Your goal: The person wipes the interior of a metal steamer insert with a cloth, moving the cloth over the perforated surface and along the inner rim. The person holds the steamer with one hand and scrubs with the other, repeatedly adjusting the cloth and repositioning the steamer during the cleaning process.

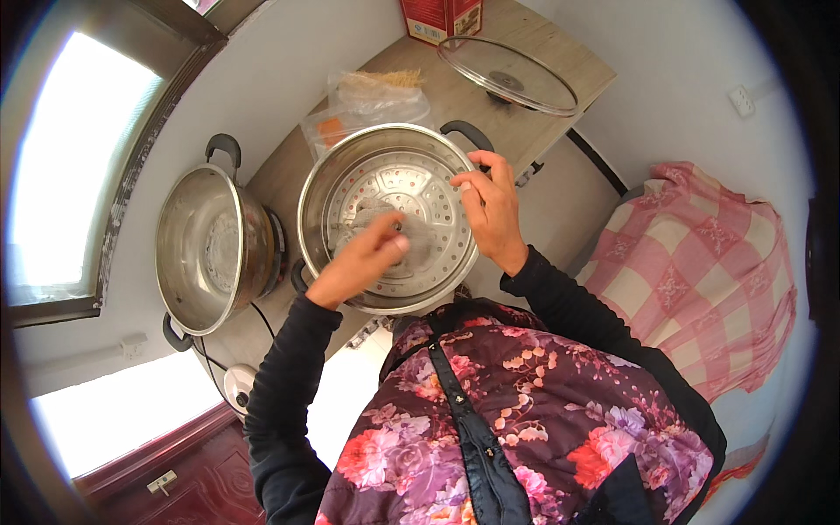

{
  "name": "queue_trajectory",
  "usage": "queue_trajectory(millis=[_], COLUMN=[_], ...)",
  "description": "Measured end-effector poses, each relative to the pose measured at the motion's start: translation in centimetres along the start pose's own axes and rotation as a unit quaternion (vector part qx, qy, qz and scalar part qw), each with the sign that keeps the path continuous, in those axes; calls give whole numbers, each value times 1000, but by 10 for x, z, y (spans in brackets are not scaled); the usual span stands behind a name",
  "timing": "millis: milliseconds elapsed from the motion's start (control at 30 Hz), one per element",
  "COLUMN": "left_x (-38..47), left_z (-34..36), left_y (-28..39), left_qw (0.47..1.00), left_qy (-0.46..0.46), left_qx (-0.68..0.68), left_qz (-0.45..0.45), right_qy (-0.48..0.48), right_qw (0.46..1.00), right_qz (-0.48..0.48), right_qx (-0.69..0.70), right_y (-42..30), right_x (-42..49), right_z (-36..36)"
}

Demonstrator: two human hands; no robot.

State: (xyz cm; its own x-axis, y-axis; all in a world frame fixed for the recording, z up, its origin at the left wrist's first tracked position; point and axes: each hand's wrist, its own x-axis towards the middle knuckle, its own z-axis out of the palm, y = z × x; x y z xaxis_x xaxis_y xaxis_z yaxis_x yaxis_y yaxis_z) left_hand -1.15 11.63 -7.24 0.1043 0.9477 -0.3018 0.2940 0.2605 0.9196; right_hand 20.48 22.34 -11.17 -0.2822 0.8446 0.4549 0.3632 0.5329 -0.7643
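Note:
A stainless-steel steamer pan [453,279] with a perforated bottom sits before me. Inside it my left hand [367,256], blurred by motion, is on a crumpled grey cloth [374,209] against the holed base. The fingers partly hide the cloth. At the pan's right side my right hand [492,213] grips the rim with bent fingers, close to the black upper handle [467,131]. The lower left black handle [298,275] shows beside my left wrist.
Left of the steamer, a deep steel pot [220,262] stands on an electric cooker [277,252]. Behind lie a clear plastic bag [387,105] and a glass lid [531,75], near a red box [441,20]. A pink checked cloth [682,275] covers something at right.

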Motion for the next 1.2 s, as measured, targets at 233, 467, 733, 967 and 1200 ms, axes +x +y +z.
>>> queue_trajectory(millis=[233,467,733,967,1200], left_x=[5,18,44,66,106], left_z=[-3,8,23,-17,-14], left_y=[-4,-25,-26,-47,-38], left_qw=[926,851,811,821,872], left_qy=[55,55,84,182,177], left_qx=[364,484,551,541,455], left_qz=[77,197,175,37,16], right_qy=[4,5,8,9,7], right_qw=[1000,1000,1000,1000,1000], right_qz=[7,-2,14,9,-2], right_qx=[8,6,19,7,-1], right_y=[-1,-1,-1,0,-2], right_x=[0,1,0,0,1], right_z=[1,2,2,2,2])
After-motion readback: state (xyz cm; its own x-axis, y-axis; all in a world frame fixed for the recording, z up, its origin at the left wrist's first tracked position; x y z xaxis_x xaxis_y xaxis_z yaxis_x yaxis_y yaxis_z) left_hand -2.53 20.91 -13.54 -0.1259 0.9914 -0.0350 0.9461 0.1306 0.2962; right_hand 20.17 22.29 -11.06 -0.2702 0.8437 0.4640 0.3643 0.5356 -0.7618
